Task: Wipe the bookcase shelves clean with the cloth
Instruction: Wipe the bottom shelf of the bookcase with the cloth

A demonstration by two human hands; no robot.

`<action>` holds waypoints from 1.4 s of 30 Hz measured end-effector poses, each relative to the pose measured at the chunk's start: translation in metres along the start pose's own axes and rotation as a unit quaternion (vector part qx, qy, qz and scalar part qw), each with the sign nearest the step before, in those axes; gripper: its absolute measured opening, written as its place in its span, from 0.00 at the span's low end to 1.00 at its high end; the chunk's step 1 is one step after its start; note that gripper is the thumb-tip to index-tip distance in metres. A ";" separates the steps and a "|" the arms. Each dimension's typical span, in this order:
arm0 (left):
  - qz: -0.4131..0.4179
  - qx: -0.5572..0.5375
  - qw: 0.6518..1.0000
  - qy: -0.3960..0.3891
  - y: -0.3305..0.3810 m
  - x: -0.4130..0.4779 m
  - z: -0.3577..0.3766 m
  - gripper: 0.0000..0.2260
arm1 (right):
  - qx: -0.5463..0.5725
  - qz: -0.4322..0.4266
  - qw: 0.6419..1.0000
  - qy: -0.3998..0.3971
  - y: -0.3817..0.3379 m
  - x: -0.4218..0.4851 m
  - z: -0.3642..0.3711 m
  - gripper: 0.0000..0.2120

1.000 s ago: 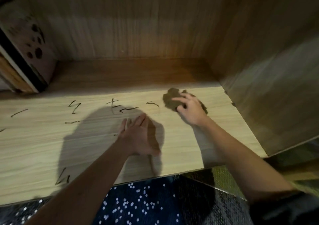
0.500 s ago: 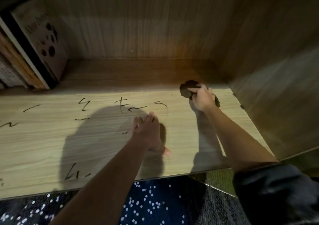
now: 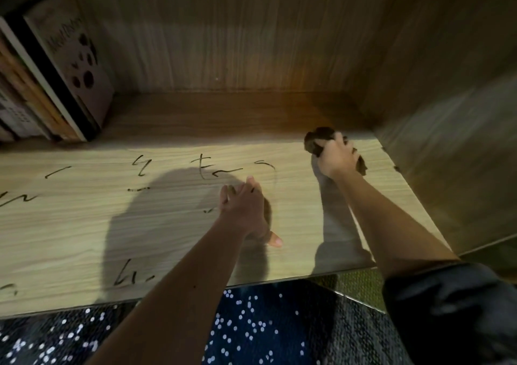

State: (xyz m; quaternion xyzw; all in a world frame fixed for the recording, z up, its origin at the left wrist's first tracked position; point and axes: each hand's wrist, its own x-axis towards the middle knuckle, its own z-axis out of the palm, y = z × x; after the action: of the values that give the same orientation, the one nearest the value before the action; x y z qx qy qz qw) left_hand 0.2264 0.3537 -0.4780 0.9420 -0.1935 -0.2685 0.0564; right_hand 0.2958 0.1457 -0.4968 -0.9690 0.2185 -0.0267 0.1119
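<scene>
A light wooden bookcase shelf fills the view, with several dark scribble marks across it. My right hand grips a bunched dark brown cloth and presses it on the shelf near the back right corner. My left hand rests flat on the middle of the shelf, fingers straight, thumb out toward the front. One small mark sits under its fingertips.
Several books lean at the back left of the shelf. The bookcase's right side panel stands close to the cloth. Below the shelf's front edge lies dark dotted carpet.
My right hand has slid the cloth from the middle marks toward the back right corner. The left hand has stayed on the shelf.
</scene>
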 end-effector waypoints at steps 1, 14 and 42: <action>0.000 0.001 1.000 -0.002 0.000 0.000 0.000 0.58 | 0.004 -0.030 1.000 -0.008 -0.015 -0.007 0.006 0.18; 0.022 -0.016 0.999 0.022 -0.003 -0.002 -0.002 0.56 | 0.034 -0.050 0.998 0.024 0.001 -0.026 0.014 0.19; 0.080 -0.067 0.993 0.059 -0.034 -0.008 0.013 0.52 | 0.068 -0.156 0.985 0.024 -0.009 -0.085 0.022 0.19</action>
State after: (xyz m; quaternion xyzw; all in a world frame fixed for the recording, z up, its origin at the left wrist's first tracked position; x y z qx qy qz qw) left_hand 0.2251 0.3882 -0.4925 0.9317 -0.2467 -0.2193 0.1518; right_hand 0.2252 0.1949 -0.5163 -0.9805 0.0652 -0.0815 0.1668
